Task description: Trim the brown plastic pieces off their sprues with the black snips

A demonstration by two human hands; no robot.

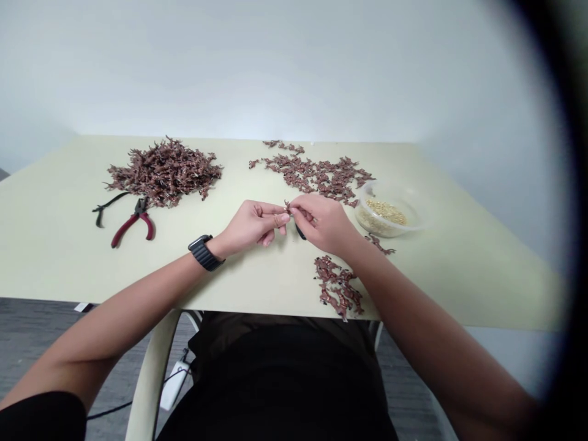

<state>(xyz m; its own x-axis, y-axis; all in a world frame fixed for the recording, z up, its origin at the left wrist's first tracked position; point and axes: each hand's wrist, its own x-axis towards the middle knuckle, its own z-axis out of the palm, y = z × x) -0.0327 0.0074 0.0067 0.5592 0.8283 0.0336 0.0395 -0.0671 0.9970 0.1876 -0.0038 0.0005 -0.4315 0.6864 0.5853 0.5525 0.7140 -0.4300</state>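
My left hand (255,226) and my right hand (321,222) meet over the middle of the pale green table (55,220), fingertips pinched together on one small brown piece (287,207). A dark tool tip (300,232) pokes out under my right hand. A black watch (206,252) sits on my left wrist. A small cluster of brown pieces (339,286) lies under my right forearm near the front edge.
A large heap of brown pieces (164,171) lies at the back left, a looser spread (316,173) at the back right. Red-handled pliers (133,223) and black-handled pliers (106,207) rest left. A clear bowl of small golden bits (390,214) stands right of my hands.
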